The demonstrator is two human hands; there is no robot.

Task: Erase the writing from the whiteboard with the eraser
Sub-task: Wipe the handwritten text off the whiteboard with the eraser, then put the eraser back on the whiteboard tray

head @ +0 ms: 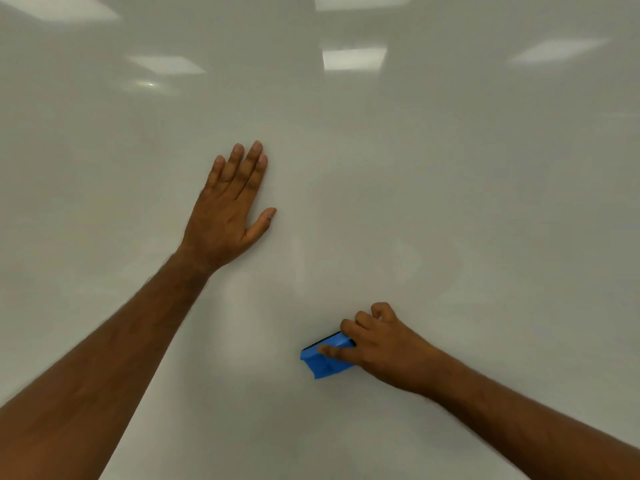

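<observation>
Whiteboard (450, 202): glossy white surface, fills the view, bearing soft reflections of rectangular ceiling lights. Against it: left hand (230, 209), flat, fingers (247, 164) straight; blue eraser (323, 362), just beside the right hand's (384, 348) curled fingers (349, 329), which grip it.

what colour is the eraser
Blue, with a black edge; the eraser shows in the head view.
</observation>
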